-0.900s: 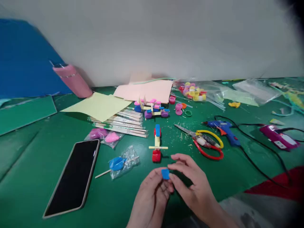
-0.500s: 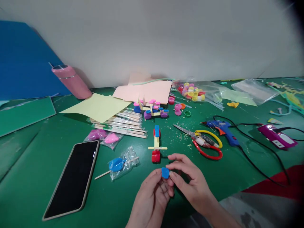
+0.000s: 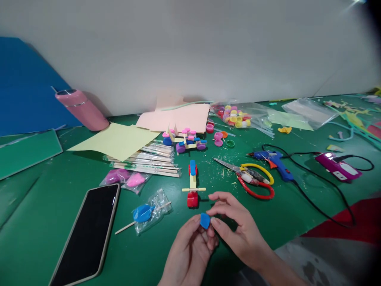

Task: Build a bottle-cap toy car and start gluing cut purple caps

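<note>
A small flat piece of blue modelling clay is between my two hands, close to the table's front. My left hand pinches it from the left and below, its other fingers curled. On the other side, the thumb and fingertips of my right hand close on its right edge. Just beyond them stands a little toy vehicle with red wheels, a pale stick body, a crossbar and blue clay on its far end. To the left lies a clear wrapper with a blue clay lump and a thin stick.
A phone lies at left. Scissors, a blue glue gun with its cord and a purple power strip are at right. Behind are more toy vehicles, wrapped sticks, paper, bottle caps and a pink tumbler.
The view has shifted slightly, so the table things appear a little further left and lower. Both hands stay on the blue clay, which has turned slightly.
</note>
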The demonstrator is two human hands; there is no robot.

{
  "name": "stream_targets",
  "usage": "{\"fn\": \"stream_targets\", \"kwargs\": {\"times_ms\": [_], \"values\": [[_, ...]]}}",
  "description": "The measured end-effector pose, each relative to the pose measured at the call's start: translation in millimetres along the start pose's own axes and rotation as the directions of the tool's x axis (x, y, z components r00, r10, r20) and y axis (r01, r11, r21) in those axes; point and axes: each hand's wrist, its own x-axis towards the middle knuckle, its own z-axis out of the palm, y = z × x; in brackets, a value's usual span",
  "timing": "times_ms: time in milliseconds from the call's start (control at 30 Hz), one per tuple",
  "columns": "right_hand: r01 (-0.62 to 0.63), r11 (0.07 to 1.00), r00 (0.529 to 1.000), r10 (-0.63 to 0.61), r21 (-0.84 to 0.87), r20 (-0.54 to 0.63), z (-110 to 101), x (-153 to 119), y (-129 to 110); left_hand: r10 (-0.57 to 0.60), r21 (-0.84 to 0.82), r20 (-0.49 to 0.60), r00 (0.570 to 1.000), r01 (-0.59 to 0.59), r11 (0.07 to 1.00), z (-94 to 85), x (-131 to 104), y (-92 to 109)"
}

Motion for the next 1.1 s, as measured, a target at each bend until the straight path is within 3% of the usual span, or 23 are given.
{"fn": "stream_targets", "kwargs": {"times_ms": [267,567,967,1100], "values": [[-0.008,0.999,0.999,0.010,-0.054,0.033,-1,6,-6,0.005,0.006,0.064,0.998,-0.005,1.000,-1.7,0,0],[0.067,0.969,0.998,-0.061,-0.237,0.031,-1,7,-9,-0.016,-0.008,0.119,0.993,0.018,1.000,-4.6,1,-2],[0.047,0.959,0.997,-0.029,-0.279,0.068,1,14,-23,0.020,0.000,0.113,0.993,-0.020,1.000,1.2,-1,-3],[0.027,0.980,0.997,-0.011,-0.199,0.080,-2,14,-22,0.017,-0.060,0.157,0.987,-0.007,0.998,-0.2,1,-3]]}}
